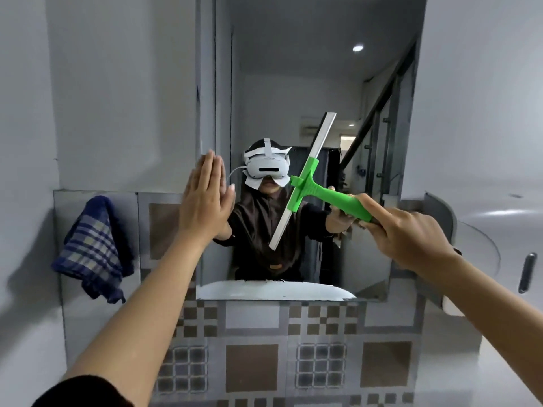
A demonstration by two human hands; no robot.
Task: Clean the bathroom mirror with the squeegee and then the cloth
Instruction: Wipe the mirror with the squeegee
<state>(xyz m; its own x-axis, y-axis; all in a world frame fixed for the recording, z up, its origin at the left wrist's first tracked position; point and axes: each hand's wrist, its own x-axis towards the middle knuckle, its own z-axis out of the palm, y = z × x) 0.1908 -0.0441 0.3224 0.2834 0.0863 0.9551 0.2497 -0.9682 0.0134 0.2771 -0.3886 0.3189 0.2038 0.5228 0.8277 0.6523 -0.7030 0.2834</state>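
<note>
Rectangular wall mirror [293,83]: occupies the centre of the frame from the top edge down past mid-height, mounted on a pale grey wall above a band of grey and brown patterned tiles [252,365].

My right hand [411,233]: centre right of the frame, fingers clenched around the rear of the handle of the green plastic squeegee with a long grey blade [305,183]. The index finger lies extended along the top of the handle. The blade sits at the centre of the frame, slanted from upper right to lower left, and appears to lie against the glass; actual contact cannot be confirmed from this angle.

My left hand [204,198]: left of centre, released and flat, fingers straight and together pointing up, palm turned toward the mirror at its left edge. It meets its own reflection there, so it seems to touch the glass. It grasps nothing.

Blue and white checked cloth [94,251]: hangs on the wall in the lower left of the frame, well apart from both hands and clear of the mirror.

Reflection: shows a figure in a dark top wearing a white headset [266,167], with both arms raised toward the glass.

Dark sleeve [85,392]: visible at the bottom left edge on my left arm.
</note>
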